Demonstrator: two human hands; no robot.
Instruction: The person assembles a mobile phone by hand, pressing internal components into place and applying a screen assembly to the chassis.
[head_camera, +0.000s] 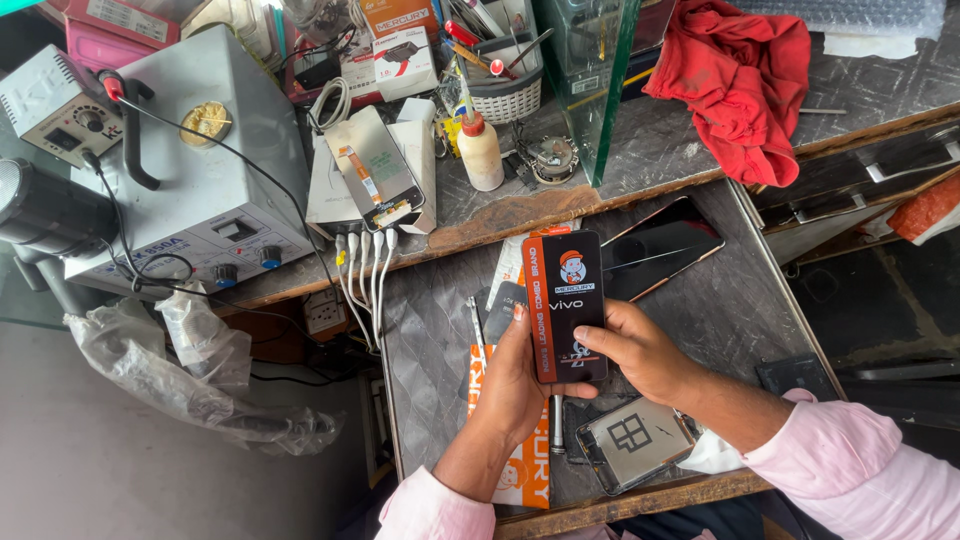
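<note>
Far left on the desk (690, 150) I see one grey bench power supply (200, 170) with two blue knobs, and a crumpled clear plastic bag (190, 370) hanging below it. Right of that, one phone display panel (378, 168) with an orange flex strip lies on a white box, and four white cable plugs (365, 245) dangle from the edge under it. Further right at the back stand one white squeeze bottle (481, 150) and one white woven basket (507, 92) holding tools and pens, too cluttered for me to count. In the middle, my left hand (515, 385) wraps the lower left edge of the black and orange phone-part box (565, 305), thumb pressed on its left side, so that grip is closed on it; the box stands tall above the palm. My right hand (640, 352) pinches the box's lower right edge, fingertips on its face. Behind the box lies one dark phone screen (660, 250), and near me, below the right wrist, one phone back (635, 440). Far right at the back sits one red cloth (745, 80).
</note>
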